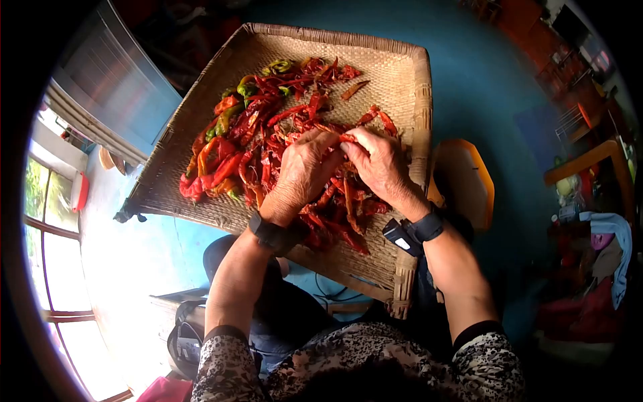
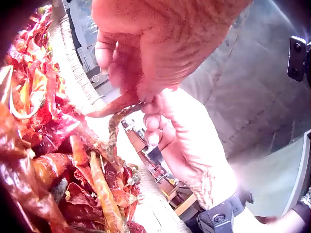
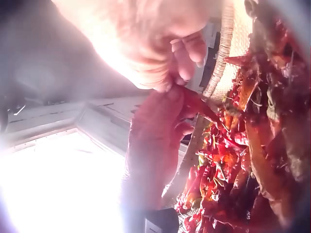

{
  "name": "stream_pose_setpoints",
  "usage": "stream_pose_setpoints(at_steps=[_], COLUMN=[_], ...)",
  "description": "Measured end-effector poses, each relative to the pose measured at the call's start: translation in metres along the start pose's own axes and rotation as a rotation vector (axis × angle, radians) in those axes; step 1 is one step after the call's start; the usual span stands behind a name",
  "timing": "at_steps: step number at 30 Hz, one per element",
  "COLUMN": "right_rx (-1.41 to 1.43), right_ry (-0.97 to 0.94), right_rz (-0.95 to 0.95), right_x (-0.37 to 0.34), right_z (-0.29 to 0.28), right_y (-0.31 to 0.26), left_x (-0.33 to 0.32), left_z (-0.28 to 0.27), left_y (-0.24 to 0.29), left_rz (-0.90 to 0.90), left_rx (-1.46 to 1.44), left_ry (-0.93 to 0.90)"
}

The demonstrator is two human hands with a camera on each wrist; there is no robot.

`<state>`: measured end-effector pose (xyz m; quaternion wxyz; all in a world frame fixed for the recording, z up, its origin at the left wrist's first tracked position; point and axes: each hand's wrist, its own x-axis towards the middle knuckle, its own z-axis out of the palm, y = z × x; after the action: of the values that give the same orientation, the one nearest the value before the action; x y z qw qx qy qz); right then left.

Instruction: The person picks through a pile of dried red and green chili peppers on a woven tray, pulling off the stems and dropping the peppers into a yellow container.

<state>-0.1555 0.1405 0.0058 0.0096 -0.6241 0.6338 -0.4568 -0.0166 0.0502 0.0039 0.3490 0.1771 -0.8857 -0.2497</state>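
A wide woven basket (image 1: 281, 40) holds a heap of red peppers (image 1: 228, 151), some green or orange, many wrinkled. Over the heap the two hands meet at the fingertips. The left hand (image 1: 307, 167) pinches a red pepper (image 2: 114, 106), seen in the left wrist view with a brownish stem. The right hand (image 1: 378, 164) has its thumb and fingers curled at the same pepper, pinching its end beside the left fingertips. In the right wrist view the pepper (image 3: 201, 108) points toward the heap. The exact contact between fingertips is partly hidden.
An orange-rimmed tray or stool (image 1: 483, 181) stands right of the basket. Windows (image 1: 57, 208) and a pale door panel (image 1: 120, 80) are on the left. A bag (image 1: 187, 335) lies at the lower left, and clothes (image 1: 613, 248) at the far right.
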Motion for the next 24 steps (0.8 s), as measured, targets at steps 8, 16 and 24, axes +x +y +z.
stream_pose_setpoints(at_steps=[8, 16, 24], right_rx=[0.228, -0.529, -0.384], right_ry=[0.464, 0.320, -0.080], right_rz=[0.119, 0.442, 0.024], right_x=[0.009, -0.028, -0.020], right_z=[-0.058, -0.140, -0.084], right_y=[0.041, 0.089, 0.073], left_x=[-0.018, -0.018, -0.017], left_z=[0.021, 0.021, 0.022], left_y=[-0.018, -0.019, -0.022], left_rz=[0.039, 0.085, 0.090], left_rx=[0.270, 0.350, 0.324], left_ry=[-0.216, -0.306, -0.262])
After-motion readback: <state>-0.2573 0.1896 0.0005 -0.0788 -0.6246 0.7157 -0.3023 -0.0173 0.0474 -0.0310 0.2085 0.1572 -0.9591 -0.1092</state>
